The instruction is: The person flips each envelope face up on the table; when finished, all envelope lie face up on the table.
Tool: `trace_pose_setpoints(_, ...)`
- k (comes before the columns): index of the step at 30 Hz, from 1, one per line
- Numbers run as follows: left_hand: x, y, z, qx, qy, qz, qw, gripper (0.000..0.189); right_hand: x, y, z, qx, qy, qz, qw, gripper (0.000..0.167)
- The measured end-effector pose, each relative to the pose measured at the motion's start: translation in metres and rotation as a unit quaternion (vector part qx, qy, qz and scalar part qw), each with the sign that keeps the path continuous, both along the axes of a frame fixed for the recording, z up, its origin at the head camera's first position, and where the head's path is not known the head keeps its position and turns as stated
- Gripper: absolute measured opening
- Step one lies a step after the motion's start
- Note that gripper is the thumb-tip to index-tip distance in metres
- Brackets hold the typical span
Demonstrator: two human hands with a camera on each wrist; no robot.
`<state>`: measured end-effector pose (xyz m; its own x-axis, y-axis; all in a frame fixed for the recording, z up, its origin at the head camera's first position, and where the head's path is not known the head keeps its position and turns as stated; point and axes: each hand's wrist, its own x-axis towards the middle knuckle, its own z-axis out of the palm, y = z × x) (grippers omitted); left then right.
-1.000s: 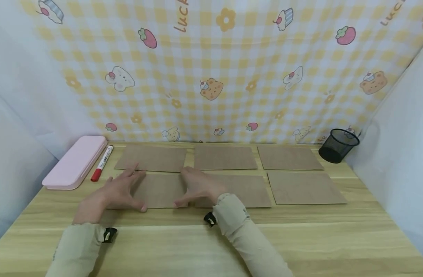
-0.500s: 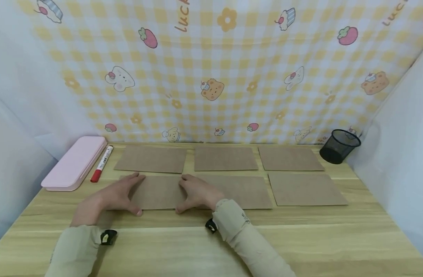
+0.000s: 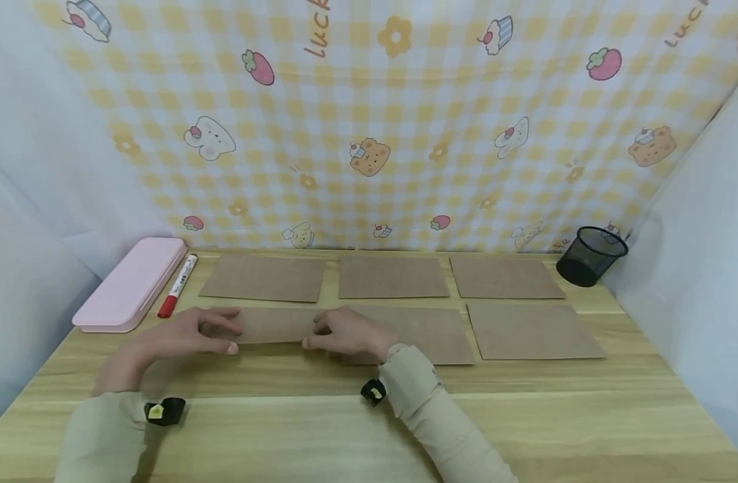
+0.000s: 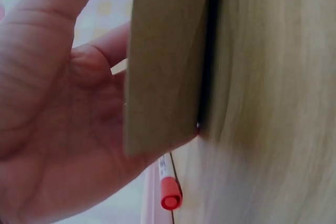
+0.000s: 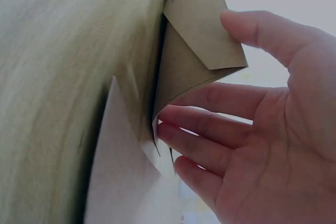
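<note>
A brown kraft paper envelope (image 3: 272,326) at the front left is raised along its near edge. My left hand (image 3: 184,332) grips its left end, thumb at the near edge, fingers behind. At the other end, my right hand (image 3: 352,332) pinches it the same way. In the right wrist view the envelope's underside (image 5: 202,30) faces the camera, showing a pointed flap and a black mark near the far end. The left wrist view shows the envelope (image 4: 165,66) standing off the table, the left fingers partly hidden behind it.
Similar brown paper rectangles lie flat: front middle (image 3: 429,335), front right (image 3: 535,330), and a back row (image 3: 393,277). A red-capped marker (image 3: 178,285) and a pink case (image 3: 130,285) are at the left. A black mesh pen holder (image 3: 589,256) stands at the back right.
The front-left envelope lay flat between my hands; its near edge is now lifted and tilted up. My left wrist has shifted left and both thumbs have risen with the edge.
</note>
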<state>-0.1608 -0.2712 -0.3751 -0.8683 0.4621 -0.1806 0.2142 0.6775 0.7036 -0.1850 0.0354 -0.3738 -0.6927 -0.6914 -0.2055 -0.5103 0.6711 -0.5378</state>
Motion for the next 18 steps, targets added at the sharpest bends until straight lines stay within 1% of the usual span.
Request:
trace_pose_setpoints(2,0.000,-0.006,-0.001,0.019,-0.011,0.008,0.9997,0.028,-0.001,0.002,0.001,-0.005,-0.016,-0.004,0.9999,0.039)
trace_pose_setpoints(4,0.000,-0.010,-0.002,0.030,-0.012,0.016,0.9994,0.024,-0.003,0.005,0.002,-0.008,-0.021,-0.007,0.9997,0.040)
trace_pose_setpoints(5,-0.001,-0.012,-0.002,0.033,-0.013,0.019,0.9992,0.025,-0.004,0.007,0.003,-0.009,-0.023,-0.009,0.9997,0.041)
trace_pose_setpoints(7,-0.002,-0.014,-0.002,0.025,-0.007,0.028,0.9993,0.030,-0.005,0.008,0.005,-0.011,-0.024,-0.012,0.9996,0.039)
trace_pose_setpoints(9,-0.003,-0.014,-0.001,0.017,-0.003,0.038,0.9991,0.037,-0.006,0.009,0.005,-0.017,-0.017,-0.011,0.9996,0.038)
trace_pose_setpoints(11,-0.003,-0.014,0.000,0.010,0.004,0.048,0.9988,0.040,-0.007,0.009,0.004,-0.030,-0.014,-0.016,0.9993,0.038)
trace_pose_setpoints(14,-0.002,-0.014,0.001,0.025,0.001,0.065,0.9976,0.038,-0.007,0.008,0.001,-0.065,-0.015,-0.028,0.9974,0.036)
trace_pose_setpoints(16,-0.001,-0.016,0.000,0.035,-0.005,0.083,0.9959,0.036,-0.008,0.007,0.000,-0.090,-0.017,-0.042,0.9949,0.034)
trace_pose_setpoints(18,-0.001,-0.017,-0.001,0.048,-0.014,0.107,0.9930,0.038,-0.008,0.005,-0.001,-0.106,-0.010,-0.057,0.9927,0.031)
